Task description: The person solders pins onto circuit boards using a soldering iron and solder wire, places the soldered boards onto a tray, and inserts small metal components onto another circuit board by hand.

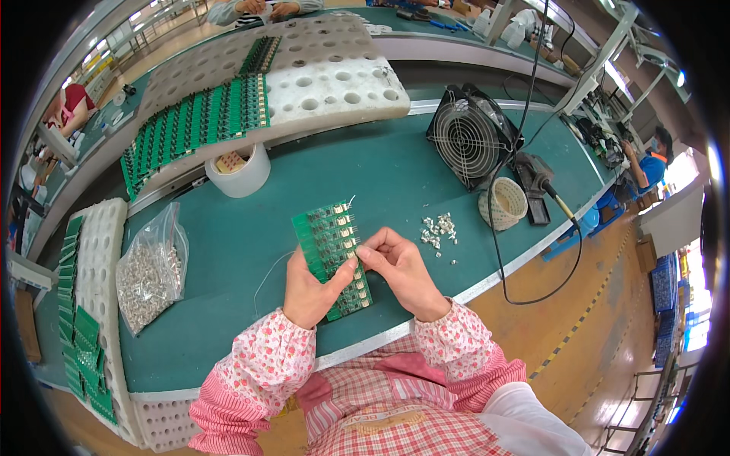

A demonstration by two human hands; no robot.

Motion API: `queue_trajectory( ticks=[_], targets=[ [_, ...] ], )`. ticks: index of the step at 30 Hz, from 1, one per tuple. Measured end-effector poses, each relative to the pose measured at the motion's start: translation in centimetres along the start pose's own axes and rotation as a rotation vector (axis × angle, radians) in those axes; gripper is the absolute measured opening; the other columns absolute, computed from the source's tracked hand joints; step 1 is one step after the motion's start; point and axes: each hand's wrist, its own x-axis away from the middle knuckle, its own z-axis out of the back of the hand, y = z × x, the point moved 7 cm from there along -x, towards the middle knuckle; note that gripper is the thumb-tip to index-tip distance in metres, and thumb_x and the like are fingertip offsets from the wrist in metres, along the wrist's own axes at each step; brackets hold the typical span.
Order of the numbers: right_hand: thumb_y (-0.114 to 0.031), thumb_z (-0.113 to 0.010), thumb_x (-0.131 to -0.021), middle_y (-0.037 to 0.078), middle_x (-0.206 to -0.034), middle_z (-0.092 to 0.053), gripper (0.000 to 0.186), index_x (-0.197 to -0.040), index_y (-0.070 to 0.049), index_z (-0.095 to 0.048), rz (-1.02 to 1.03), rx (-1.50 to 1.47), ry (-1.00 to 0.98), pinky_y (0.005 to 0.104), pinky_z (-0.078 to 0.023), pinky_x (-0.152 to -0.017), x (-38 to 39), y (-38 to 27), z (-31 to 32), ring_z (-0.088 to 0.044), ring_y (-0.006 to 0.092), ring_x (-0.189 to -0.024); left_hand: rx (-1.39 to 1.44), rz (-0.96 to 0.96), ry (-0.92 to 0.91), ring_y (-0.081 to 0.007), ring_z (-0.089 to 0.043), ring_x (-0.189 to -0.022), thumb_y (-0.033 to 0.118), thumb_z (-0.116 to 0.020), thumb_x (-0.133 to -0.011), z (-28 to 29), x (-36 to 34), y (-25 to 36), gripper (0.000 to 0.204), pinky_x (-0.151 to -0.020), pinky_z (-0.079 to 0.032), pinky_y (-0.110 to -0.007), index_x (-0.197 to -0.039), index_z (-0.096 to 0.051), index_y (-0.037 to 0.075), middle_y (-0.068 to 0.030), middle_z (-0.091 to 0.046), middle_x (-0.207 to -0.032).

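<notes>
My left hand [308,287] is closed on a green circuit board panel [318,234], its thumb lying across the front. The panel is tilted above the green bench, with a column of small white parts and thin pins along its right side. My right hand [404,272] is pinched at that right edge, fingertips against the board. Whatever sits between those fingertips is too small and covered to make out. To the right of my right hand lies a loose scatter of small whitish metal parts [439,230]. A clear zip bag [152,275] full of similar small parts rests left of my left hand.
A white foam tray [334,83] with rows of green boards [201,118] spans the back. Another foam tray [99,258] with boards stands at left. A tape roll [239,173], black fan [471,137], small round basket [503,204] and corded soldering iron [559,199] are on the bench.
</notes>
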Motion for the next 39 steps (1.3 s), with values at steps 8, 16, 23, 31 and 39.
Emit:
queue_trajectory(
  ticks=[8, 16, 23, 31, 39],
  targets=[
    [-0.011, -0.060, -0.091, 0.003, -0.086, -0.060, 0.014, -0.094, -0.001, -0.052, 0.156, 0.000, 0.053, 0.0216, -0.047, -0.070, 0.0, -0.3, 0.4, -0.056, 0.0063, -0.078, -0.047, -0.077, -0.090, -0.0111, -0.061, -0.087, 0.003, -0.071, -0.077, -0.8, -0.3, 0.5, 0.040, -0.077, -0.050, -0.027, -0.112, -0.053, 0.000, -0.0055, -0.063, -0.100],
    [-0.009, -0.068, -0.081, 0.005, -0.084, -0.062, 0.014, -0.093, -0.003, -0.063, 0.396, 0.922, 0.294, 0.0288, -0.047, -0.067, 1.1, -5.0, 3.1, -0.058, 0.0166, -0.074, 0.396, 0.224, 0.088, -0.0138, -0.062, -0.087, 0.001, -0.071, -0.077, 1.5, -1.2, -1.4, 0.041, -0.076, -0.052, -0.029, -0.114, -0.052, 0.002, -0.0066, -0.063, -0.100],
    [-0.007, -0.069, -0.077, 0.006, -0.089, -0.063, 0.013, -0.087, -0.004, -0.062, 0.602, 1.303, 0.141, 0.0339, -0.046, -0.070, 1.8, -4.0, 1.0, -0.057, 0.0252, -0.078, 0.400, 0.197, 0.075, -0.0137, -0.062, -0.085, 0.002, -0.071, -0.077, 1.3, -1.0, -1.7, 0.039, -0.074, -0.052, -0.028, -0.112, -0.054, 0.001, -0.0061, -0.063, -0.098],
    [-0.006, -0.065, -0.086, 0.006, -0.081, -0.065, 0.011, -0.091, 0.002, -0.059, 0.307, 0.692, 0.228, 0.0232, -0.050, -0.065, 1.5, -3.7, 2.2, -0.061, 0.0102, -0.071, 0.315, 0.134, 0.024, -0.0130, -0.062, -0.086, 0.002, -0.071, -0.077, 0.7, -0.8, -0.9, 0.039, -0.076, -0.052, -0.028, -0.112, -0.053, 0.002, -0.0056, -0.063, -0.098],
    [-0.008, -0.067, -0.084, 0.006, -0.080, -0.066, 0.015, -0.093, 0.003, -0.065, 0.073, 0.253, 0.192, 0.0235, -0.051, -0.065, 0.3, -1.2, 2.3, -0.062, 0.0098, -0.070, 0.225, 0.097, 0.014, -0.0126, -0.062, -0.088, 0.004, -0.071, -0.078, 0.7, -0.7, -1.1, 0.040, -0.077, -0.051, -0.028, -0.113, -0.053, 0.001, -0.0059, -0.063, -0.100]
  ],
)
